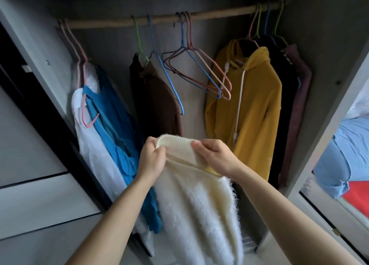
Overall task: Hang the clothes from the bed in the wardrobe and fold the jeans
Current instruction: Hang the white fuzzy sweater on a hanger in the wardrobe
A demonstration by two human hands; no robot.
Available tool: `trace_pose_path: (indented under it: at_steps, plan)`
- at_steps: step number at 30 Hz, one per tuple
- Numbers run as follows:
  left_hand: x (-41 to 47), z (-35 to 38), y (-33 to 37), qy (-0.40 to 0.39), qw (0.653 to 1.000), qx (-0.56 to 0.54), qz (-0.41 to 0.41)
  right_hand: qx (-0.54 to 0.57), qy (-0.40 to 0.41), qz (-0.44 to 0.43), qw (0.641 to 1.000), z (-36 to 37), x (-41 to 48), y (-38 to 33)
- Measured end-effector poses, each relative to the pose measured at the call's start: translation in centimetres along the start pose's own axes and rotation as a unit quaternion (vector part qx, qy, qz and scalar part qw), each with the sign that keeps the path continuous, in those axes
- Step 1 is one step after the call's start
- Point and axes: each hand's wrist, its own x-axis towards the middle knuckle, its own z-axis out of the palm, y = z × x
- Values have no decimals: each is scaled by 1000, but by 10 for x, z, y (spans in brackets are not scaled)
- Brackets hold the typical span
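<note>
A fluffy cream-white sweater point(197, 204) hangs down in front of the open wardrobe, held up by its ribbed collar. My left hand point(152, 158) grips the collar's left side; my right hand point(214, 156) pinches its right side. A bit of yellow shows at the collar under my right hand; what it is I cannot tell. Above, the wooden rail point(159, 19) carries empty hangers point(199, 73), blue and pink, between hung clothes. Jeans lie on the bed point(343, 156) at the right edge.
On the rail hang a white and a blue garment point(107, 117) at left, a brown top point(153, 97), a yellow hoodie point(249, 105) and dark garments point(289, 97) at right. The wardrobe's grey side panel point(327, 113) stands between rail and bed. Drawers point(30, 194) sit at left.
</note>
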Motion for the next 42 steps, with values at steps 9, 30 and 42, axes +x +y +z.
trace_pose_path:
  at_steps: [9, 30, 42]
  plan:
    - [-7, 6, 34, 28, 991, -58, 117, 49, 159, 7, 986, -30, 118, -51]
    - [6, -22, 18, 0, 992, -54, 113, -16, 236, -53, 970, -14, 162, -59]
    - [9, -21, 6, -23, 994, -65, 90, 22, 286, -9, 958, 39, 58, 43]
